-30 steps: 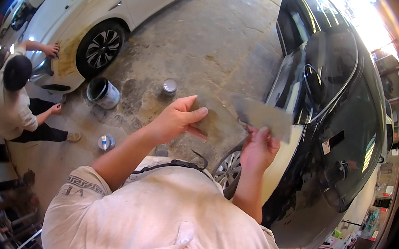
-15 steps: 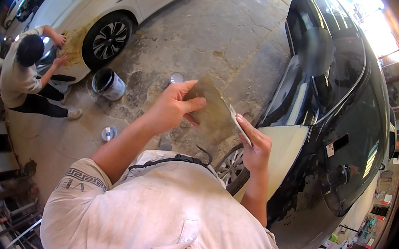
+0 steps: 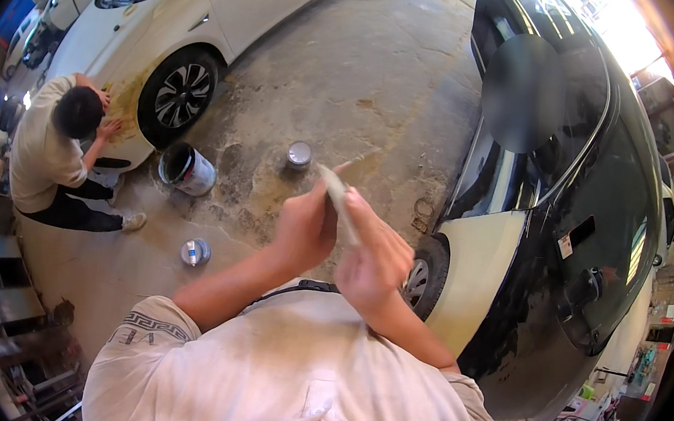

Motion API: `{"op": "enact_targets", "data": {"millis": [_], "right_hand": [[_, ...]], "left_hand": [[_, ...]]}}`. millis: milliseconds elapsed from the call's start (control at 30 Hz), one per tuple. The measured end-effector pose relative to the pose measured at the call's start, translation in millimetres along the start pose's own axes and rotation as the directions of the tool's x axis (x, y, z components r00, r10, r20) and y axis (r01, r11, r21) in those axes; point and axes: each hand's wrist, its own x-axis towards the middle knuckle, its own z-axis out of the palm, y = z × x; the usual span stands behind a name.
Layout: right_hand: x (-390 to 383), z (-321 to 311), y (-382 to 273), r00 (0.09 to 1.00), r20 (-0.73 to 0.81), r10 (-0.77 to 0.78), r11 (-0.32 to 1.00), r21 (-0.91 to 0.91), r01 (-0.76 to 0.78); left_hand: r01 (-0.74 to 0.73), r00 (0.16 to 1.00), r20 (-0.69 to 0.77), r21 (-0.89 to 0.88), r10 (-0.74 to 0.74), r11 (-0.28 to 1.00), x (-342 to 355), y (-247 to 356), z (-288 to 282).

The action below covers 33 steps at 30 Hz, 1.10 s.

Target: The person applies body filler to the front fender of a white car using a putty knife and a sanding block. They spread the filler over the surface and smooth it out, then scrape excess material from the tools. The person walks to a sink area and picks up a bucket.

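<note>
My left hand point(image 3: 303, 227) is closed on a thin, flat, greyish-green plate point(image 3: 344, 167), now tilted so that little more than its edge shows. Close against it, my right hand point(image 3: 380, 251) grips a pale flat spreader point(image 3: 333, 186), blurred by motion. The two pieces meet or overlap between my hands, in front of my chest. Whether they touch cannot be made out. My fingers hide much of both pieces.
A dark car point(image 3: 590, 194) with a pale fender point(image 3: 472, 280) stands at right. At left a person point(image 3: 55, 143) works at a white car's point(image 3: 153, 55) stained front fender. On the floor are a bucket point(image 3: 194, 172), a round can point(image 3: 299, 154) and another can point(image 3: 196, 252).
My hands have come together, the right moving left and down. The plate has turned from broad face to nearly edge-on. The other person leans closer to the white car.
</note>
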Motion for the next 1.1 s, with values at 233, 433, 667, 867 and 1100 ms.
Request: {"op": "enact_targets", "data": {"millis": [233, 433, 667, 867, 1100], "right_hand": [[-140.7, 11.4, 189.5, 0.764, 0.324, 0.557, 0.767, -0.554, -0.324], [-101.3, 54.7, 126.2, 0.591, 0.466, 0.658, 0.702, -0.097, -0.706], [-50.8, 96.0, 56.5, 0.305, 0.689, 0.658, -0.091, 0.475, -0.875], [-42.1, 119.9, 54.2, 0.285, 0.742, 0.607, 0.192, 0.211, -0.958], [-0.8, 153.5, 86.9, 0.487, 0.825, 0.288, 0.78, 0.093, -0.619]], "left_hand": [[0.243, 0.966, -0.05, -0.173, -0.255, 0.954, -4.1, -24.5, -44.7], [0.477, 0.793, 0.069, -0.688, -0.605, 0.547, -3.4, -63.8, -67.2], [0.648, 0.734, 0.088, -0.388, -0.673, 0.656, -7.9, -80.1, -99.8], [0.619, 0.77, -0.135, -0.079, -0.624, 0.781, -18.0, -115.6, -104.5], [0.598, 0.734, -0.506, 0.165, -0.453, 0.784, -15.6, -117.0, -125.9]]}}
